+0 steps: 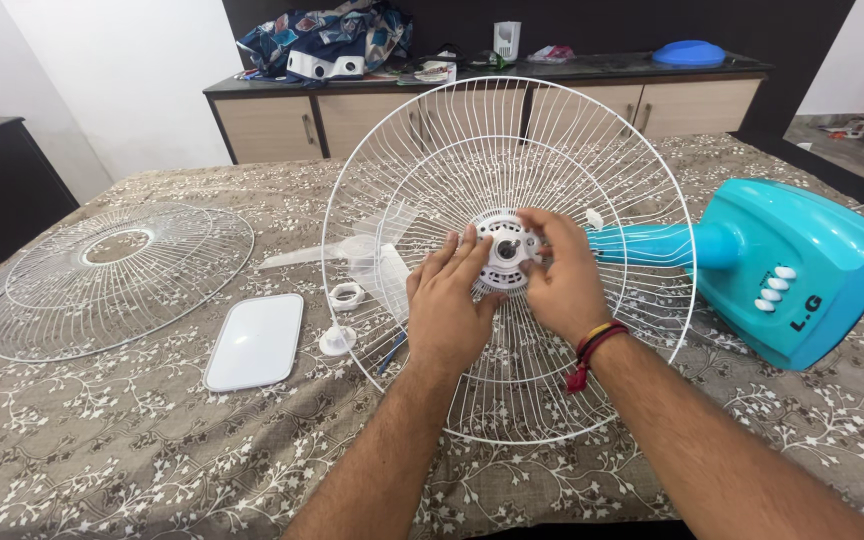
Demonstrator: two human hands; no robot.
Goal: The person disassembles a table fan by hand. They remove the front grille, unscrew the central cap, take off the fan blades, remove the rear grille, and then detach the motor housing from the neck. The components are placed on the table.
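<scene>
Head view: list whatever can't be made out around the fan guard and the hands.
- Hub centre of the rear fan guard: the left hand and right hand cover its sides, so any fasteners there are hidden.
- Clear fan blade: seen only through the guard wires; its shape is unclear.
- Teal fan base: the underside faces away.
- Blue-handled thing: the left hand hides most of it.
- Clutter on the cabinet: too small.

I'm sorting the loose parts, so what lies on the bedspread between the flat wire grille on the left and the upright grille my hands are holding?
In the head view, a white rounded rectangular plate, a small white ring and a white cap lie there.
</scene>
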